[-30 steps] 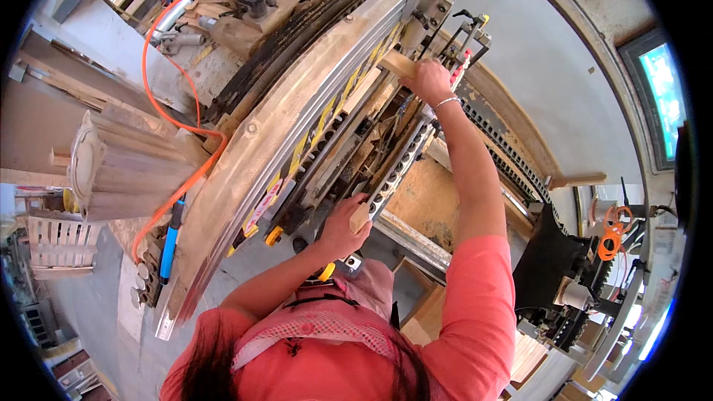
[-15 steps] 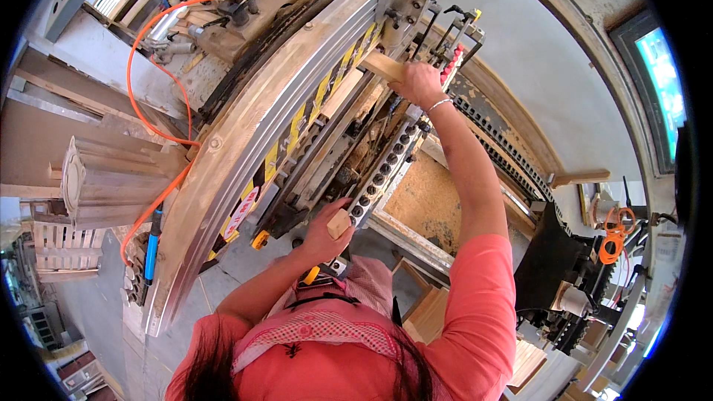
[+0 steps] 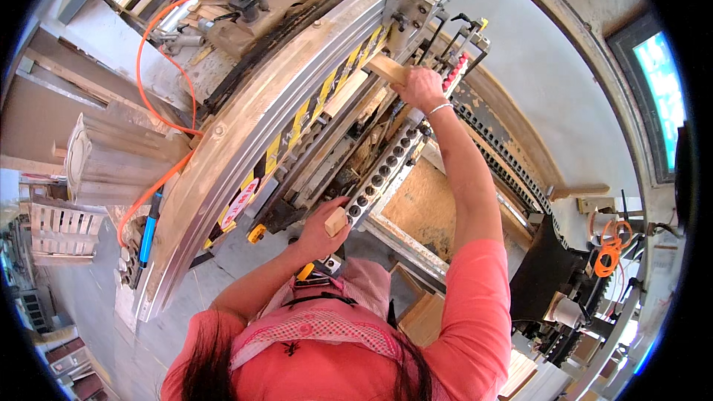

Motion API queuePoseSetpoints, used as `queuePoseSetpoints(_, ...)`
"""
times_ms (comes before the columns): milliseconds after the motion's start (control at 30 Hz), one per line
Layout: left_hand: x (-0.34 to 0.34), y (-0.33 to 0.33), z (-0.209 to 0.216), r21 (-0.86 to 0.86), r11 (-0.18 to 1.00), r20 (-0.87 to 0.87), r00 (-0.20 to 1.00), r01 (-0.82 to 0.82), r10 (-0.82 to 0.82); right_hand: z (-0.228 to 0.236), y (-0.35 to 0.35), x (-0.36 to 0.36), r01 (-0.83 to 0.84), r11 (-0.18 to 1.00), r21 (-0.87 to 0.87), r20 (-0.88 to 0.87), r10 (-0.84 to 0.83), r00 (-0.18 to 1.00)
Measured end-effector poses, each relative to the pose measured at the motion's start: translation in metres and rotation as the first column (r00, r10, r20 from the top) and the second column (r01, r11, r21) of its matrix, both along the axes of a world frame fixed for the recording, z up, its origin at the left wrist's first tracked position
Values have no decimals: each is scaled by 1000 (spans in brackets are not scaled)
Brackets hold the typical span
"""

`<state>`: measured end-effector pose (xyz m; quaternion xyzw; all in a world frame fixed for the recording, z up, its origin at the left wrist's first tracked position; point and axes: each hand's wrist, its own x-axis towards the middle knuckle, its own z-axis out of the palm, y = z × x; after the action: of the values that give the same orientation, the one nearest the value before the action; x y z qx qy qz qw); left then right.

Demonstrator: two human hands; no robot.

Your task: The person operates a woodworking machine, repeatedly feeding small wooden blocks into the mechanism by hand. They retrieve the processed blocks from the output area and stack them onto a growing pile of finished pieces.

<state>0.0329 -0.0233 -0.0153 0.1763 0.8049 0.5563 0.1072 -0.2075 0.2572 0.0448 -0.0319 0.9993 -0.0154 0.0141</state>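
My right hand [image 3: 421, 90] reaches far forward along the machine bed, closed on the near end of a light wooden strip [image 3: 386, 68]. That strip slants up and left to the machine's striped guard [image 3: 308, 115]. Close to my body, my left hand [image 3: 324, 228] is wrapped round a small wooden block [image 3: 336, 222], whose square end faces up. It sits beside the lower end of a pale rail [image 3: 382, 171] with a row of black round knobs. Another wooden piece [image 3: 346, 95] lies on the bed by the guard, between my hands. Some fingertips are hidden.
A curved metal beam [image 3: 223, 130] arches along the left, with an orange hose [image 3: 141, 78] looping over it. Right of the rail lies a dusty board [image 3: 420, 208], beyond it a black toothed chain [image 3: 497, 156]. A lit screen [image 3: 661, 78] stands at the far right.
The view has shifted slightly, moving the machine and background a little in the picture. Both hands keep their grips in nearly the same places.
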Motion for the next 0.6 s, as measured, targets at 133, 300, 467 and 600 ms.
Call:
queuePoseSetpoints(133, -2, -2, -1, -53, 998, -100, 995, 15, -21, -1, -5, 0, 7, 1000, -13, 3, -7, 1000)
queuePoseSetpoints(300, -1, -3, 1, -72, 997, -167, 986, 20, -32, -6, -4, -1, 2, 1000, -6, -16, -2, 1000)
queuePoseSetpoints(467, 1, 0, 9, -46, 999, -71, 997, -3, -1, -5, -6, -1, 18, 1000, -5, 0, -18, 1000)
queuePoseSetpoints(600, 0, 0, 10, -34, 999, -78, 997, 5, -8, -9, -3, 1, -4, 1000, 11, -75, 4, 997)
